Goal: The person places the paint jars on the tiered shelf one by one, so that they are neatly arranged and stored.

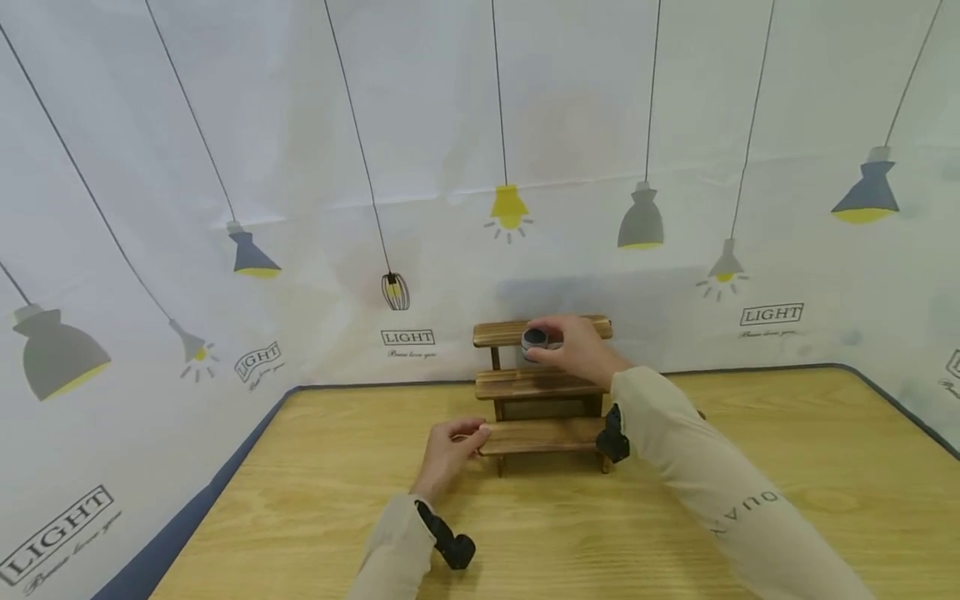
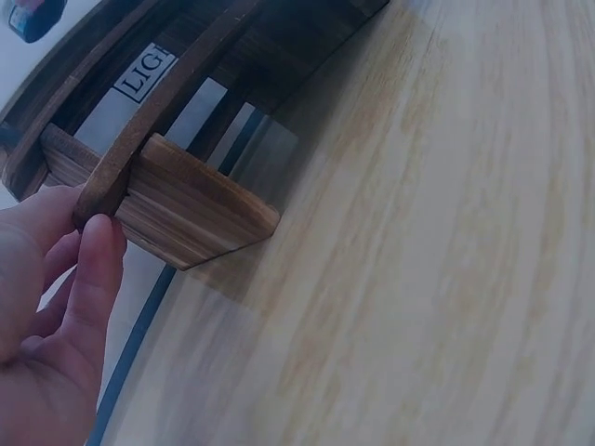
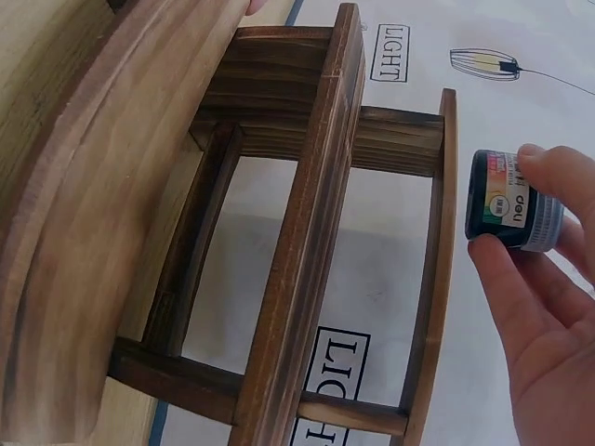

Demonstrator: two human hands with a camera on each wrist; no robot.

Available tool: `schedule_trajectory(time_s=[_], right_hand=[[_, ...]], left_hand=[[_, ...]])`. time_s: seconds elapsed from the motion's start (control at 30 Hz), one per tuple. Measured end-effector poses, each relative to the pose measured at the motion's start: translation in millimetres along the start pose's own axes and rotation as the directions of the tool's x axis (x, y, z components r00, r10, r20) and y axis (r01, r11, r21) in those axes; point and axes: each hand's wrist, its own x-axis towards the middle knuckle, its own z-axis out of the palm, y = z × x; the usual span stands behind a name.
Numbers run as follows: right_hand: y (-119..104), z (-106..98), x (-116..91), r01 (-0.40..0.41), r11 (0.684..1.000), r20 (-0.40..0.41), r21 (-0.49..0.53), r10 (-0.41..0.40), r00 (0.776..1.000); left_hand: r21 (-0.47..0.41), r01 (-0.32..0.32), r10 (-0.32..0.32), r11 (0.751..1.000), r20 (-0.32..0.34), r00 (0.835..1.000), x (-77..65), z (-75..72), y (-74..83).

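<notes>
A three-tier wooden stand with stepped planks stands against the printed backdrop. My left hand pinches the left end of its lowest plank, thumb and fingertips on the plank's edge. Between thumb and fingers, my right hand holds a small dark jar with a greyish lid and a colourful label reading "deli". The jar is upright, with its base close over the top plank, and overlaps that plank in the head view.
A light wood-grain table lies under the stand. Behind it rises a white backdrop printed with hanging lamps and "LIGHT" signs. Black wrist straps sit over both beige sleeves.
</notes>
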Motion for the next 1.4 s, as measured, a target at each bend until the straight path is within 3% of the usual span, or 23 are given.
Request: schedule_trajectory(time_s=[0.3,0.63,0.8,0.97,1.4], right_hand=[[-3.8,2.4,15.5,-0.017,1.0,0.002,0.013,0.017,1.0],[-14.6,10.1,36.2,0.0,1.0,0.016,-0.012,0.001,1.0],[-15.4,17.5,44.1,0.017,1.0,0.013,-0.002,-0.017,1.0],[-16.1,23.4,48.6,-0.019,1.0,0.028,0.011,0.018,0.999],[-1.9,40.9,50.7,0.016,0.999,-0.024,0.043,-0.015,1.0]], left_hand=[[-0.028,0.005,-0.004,1.0,0.014,1.0,-2.1,-1.1,3.3],[-0.028,-0.004,0.004,1.0,0.008,1.0,-17.8,0.0,26.0],[-0.042,0.0,0.0,0.999,0.002,1.0,-11.9,-0.2,16.8],[-0.034,-0.008,0.008,0.999,-0.008,1.0,-3.2,0.0,2.2],[-0.033,-0.003,0.003,0.999,-0.008,1.0,-1.5,-0.8,-1.2]])
